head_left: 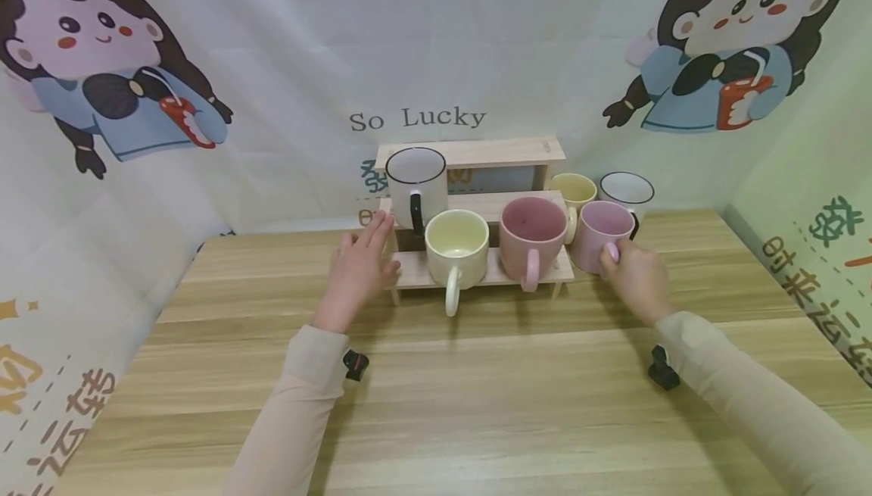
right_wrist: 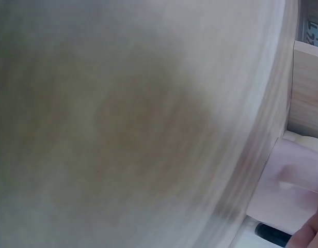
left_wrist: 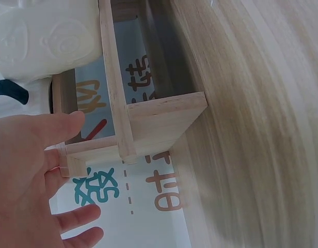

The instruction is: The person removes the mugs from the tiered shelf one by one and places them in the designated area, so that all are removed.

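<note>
A wooden tiered rack (head_left: 470,203) stands against the backdrop. My left hand (head_left: 359,263) rests on its left end, fingers fairly straight; in the left wrist view the thumb (left_wrist: 66,126) lies by the shelf edge. On the rack are a white mug (head_left: 431,189) with black rim and handle, a pale yellow mug (head_left: 458,254) and a pink mug (head_left: 531,238), the last two on the lowest shelf. Right of the rack, my right hand (head_left: 638,278) pinches the handle of a lilac mug (head_left: 593,242). Its base contact cannot be made out.
Behind the lilac mug stand another yellow mug (head_left: 574,187) and another white mug (head_left: 627,189) with a dark rim. The wood-grain table (head_left: 490,397) spreads in front of the rack. A printed cloth backdrop (head_left: 293,102) hangs behind and at both sides.
</note>
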Demonstrator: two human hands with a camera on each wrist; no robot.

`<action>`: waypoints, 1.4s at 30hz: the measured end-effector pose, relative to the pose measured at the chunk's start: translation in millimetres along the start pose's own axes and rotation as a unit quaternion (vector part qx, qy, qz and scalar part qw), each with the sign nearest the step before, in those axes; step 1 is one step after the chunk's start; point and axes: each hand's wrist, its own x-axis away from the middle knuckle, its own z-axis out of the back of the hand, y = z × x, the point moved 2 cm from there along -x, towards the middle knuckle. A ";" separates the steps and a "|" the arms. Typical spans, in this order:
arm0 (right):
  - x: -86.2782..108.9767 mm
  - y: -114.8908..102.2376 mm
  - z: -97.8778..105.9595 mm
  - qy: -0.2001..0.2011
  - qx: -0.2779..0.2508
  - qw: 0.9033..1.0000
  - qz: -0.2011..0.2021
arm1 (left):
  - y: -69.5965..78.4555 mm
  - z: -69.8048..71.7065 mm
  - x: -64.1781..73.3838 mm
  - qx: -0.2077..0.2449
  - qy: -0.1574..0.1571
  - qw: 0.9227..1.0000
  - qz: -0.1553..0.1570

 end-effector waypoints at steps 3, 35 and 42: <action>-1.8 0.2 2.1 -0.027 0.000 1.000 -0.010 | 0.3 0.3 0.7 -0.001 -0.002 1.000 0.000; -41.5 -52.4 62.7 -0.194 0.014 0.981 -0.008 | 2.4 2.6 -0.2 0.004 -0.014 1.000 0.004; -45.6 -86.9 72.7 -0.167 0.006 0.986 0.015 | 2.1 1.8 0.4 0.001 -0.010 1.000 -0.001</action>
